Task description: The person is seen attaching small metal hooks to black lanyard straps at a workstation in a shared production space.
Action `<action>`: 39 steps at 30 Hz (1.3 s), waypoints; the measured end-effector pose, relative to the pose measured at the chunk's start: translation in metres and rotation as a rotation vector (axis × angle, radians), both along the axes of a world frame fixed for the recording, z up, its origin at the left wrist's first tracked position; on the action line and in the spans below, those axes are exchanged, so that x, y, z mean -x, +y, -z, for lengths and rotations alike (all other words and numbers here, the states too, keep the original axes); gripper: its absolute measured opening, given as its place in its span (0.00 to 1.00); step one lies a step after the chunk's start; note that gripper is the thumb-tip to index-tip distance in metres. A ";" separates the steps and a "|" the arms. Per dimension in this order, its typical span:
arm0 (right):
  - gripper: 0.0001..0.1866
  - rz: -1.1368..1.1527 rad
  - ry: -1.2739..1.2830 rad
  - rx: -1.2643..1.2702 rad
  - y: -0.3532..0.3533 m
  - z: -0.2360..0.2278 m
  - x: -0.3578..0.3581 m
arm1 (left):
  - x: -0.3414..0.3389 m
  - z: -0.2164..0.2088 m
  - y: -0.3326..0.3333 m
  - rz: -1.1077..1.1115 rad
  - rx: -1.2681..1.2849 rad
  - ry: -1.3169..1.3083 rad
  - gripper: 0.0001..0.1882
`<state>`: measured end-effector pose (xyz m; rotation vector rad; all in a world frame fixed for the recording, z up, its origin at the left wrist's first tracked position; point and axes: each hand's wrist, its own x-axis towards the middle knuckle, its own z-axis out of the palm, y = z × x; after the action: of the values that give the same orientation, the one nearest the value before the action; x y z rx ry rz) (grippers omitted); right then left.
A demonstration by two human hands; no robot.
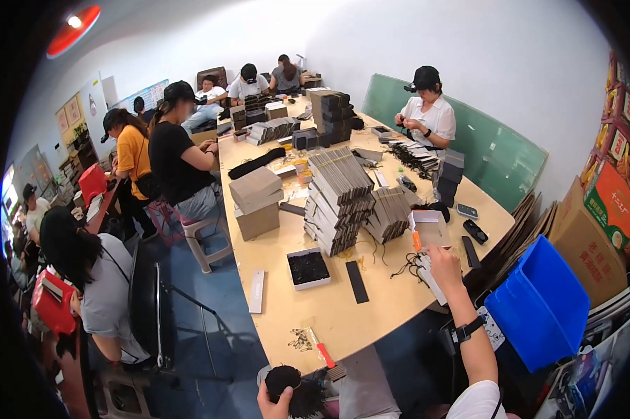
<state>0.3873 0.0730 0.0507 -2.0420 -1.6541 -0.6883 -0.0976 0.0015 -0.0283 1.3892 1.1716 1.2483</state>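
My left hand point(274, 403), low at the table's near edge, is closed round a bundle of black cords point(284, 380); its rounded end faces up and loose strands hang toward my lap. My right hand point(446, 267) reaches over the right side of the table with curled fingers, at pale card strips with black cords point(430, 281). Whatever those fingers pinch is hidden by the hand. Just beyond it are an open white box point(428, 229) and an orange cutter point(417, 241). Nearer me lie a red-handled tool point(322, 353) and small dark loops point(300, 340).
Tall stacks of grey cards point(336, 202) fill mid-table. A white tray of black bits point(308, 269), a black strip point(357, 281) and brown boxes point(255, 199) stand left of them. A blue bin point(540, 304) is right of the table. Several people work around.
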 end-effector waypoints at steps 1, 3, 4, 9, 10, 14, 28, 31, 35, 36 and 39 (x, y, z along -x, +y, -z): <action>0.04 0.033 -0.044 0.040 0.000 0.009 -0.009 | 0.000 0.003 -0.001 -0.006 -0.010 0.051 0.22; 0.05 0.075 -0.093 0.082 -0.002 0.017 -0.028 | -0.003 0.007 -0.003 -0.003 -0.019 0.096 0.23; 0.05 0.116 -0.130 0.077 -0.005 0.021 -0.037 | -0.004 0.009 -0.006 -0.018 0.005 0.089 0.24; 0.04 0.246 -0.121 0.103 -0.014 0.032 -0.096 | -0.006 0.013 -0.009 -0.058 0.051 0.116 0.23; 0.04 0.235 -0.119 0.109 -0.011 0.032 -0.091 | -0.005 0.013 -0.008 -0.067 0.057 0.119 0.23; 0.14 0.075 0.006 0.048 -0.024 -0.009 -0.025 | -0.013 -0.009 -0.003 -0.064 0.171 -0.030 0.21; 0.11 -0.803 1.621 0.326 -0.042 0.026 0.237 | -0.001 -0.002 -0.012 -0.162 0.267 -0.259 0.19; 0.12 -0.791 2.016 0.288 -0.030 0.054 0.255 | 0.001 -0.004 -0.015 -0.185 0.229 -0.288 0.18; 0.22 -0.701 2.287 0.160 -0.018 0.064 0.266 | 0.005 -0.002 -0.017 -0.202 0.256 -0.281 0.18; 0.22 -0.702 2.289 0.170 -0.015 0.066 0.266 | 0.006 0.001 -0.017 -0.199 0.258 -0.267 0.17; 0.24 -0.524 2.506 0.124 -0.009 0.062 0.268 | 0.011 0.006 -0.018 -0.200 0.278 -0.278 0.19</action>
<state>0.1196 0.0642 -0.0115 -0.7663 -0.2918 1.5710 -0.1082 -0.0162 -0.0347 0.8810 1.2540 1.3107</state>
